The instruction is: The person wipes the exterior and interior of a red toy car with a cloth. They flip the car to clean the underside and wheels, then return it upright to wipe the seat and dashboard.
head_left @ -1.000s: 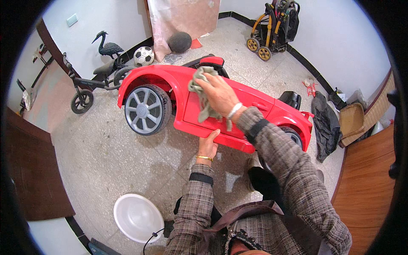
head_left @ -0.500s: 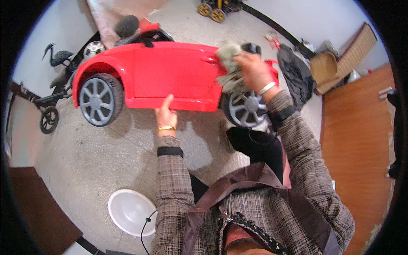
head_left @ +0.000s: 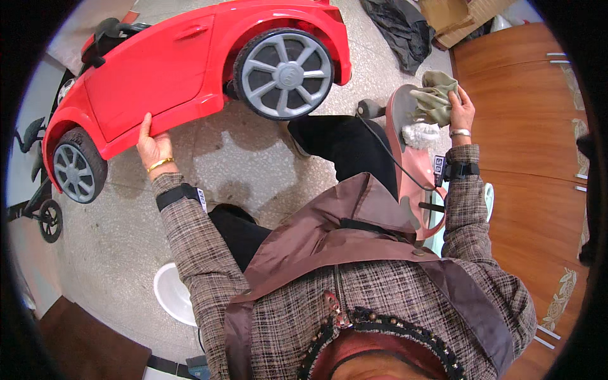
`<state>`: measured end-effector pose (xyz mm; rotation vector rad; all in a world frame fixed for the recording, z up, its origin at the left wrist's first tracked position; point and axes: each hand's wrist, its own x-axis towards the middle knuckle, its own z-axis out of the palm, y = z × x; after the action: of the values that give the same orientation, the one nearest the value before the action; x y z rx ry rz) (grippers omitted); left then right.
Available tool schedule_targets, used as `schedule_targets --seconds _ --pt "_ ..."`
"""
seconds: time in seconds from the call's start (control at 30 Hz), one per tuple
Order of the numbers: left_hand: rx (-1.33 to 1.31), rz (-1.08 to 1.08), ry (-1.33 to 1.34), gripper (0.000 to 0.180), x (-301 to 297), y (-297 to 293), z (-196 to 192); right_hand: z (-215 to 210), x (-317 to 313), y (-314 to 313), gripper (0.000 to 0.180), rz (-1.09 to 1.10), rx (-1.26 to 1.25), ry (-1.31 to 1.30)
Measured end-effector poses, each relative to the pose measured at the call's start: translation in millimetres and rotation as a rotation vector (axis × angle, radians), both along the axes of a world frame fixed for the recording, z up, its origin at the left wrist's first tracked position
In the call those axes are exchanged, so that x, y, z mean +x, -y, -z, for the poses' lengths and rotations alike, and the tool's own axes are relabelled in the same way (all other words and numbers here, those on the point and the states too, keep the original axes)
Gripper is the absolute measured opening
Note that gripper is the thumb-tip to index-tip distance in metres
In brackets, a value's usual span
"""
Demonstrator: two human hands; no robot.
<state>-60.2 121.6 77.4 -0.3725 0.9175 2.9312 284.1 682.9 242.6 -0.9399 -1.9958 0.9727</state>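
While bunched, cloth (head_left: 434,96) under right hand (head_left: 461,114) fingers (head_left: 453,96)

Setting: room in a home, used for keeping children's things. Evidence: speckled terrazzo floor (head_left: 253,158); red ride-on toy car (head_left: 164,69) lying on it; small pink ride-on toy (head_left: 408,158) beside it; part of a child's cycle (head_left: 38,209) at the left edge. Polished wooden cabinet doors with metal handles (head_left: 525,126) on the right. Cardboard box (head_left: 462,16) and dark crumpled bag (head_left: 402,25) by the wall. White plastic basin (head_left: 171,291) on the floor.
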Motion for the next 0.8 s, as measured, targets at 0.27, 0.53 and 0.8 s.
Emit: schedule_targets --seconds 0.27,0.53,0.8 --pt "-0.032 0.011 -0.003 0.049 2 1 -2 -52 -4 1 0.034 -0.003 0.051 -0.337" --pt "-0.123 -0.043 -0.007 0.05 10 -3 -8 -96 -18 39 0.03 -0.286 0.566 -0.138" --pt "-0.162 -0.055 -0.011 0.05 15 -6 -14 41 -34 214 0.027 -1.427 0.127 0.849"
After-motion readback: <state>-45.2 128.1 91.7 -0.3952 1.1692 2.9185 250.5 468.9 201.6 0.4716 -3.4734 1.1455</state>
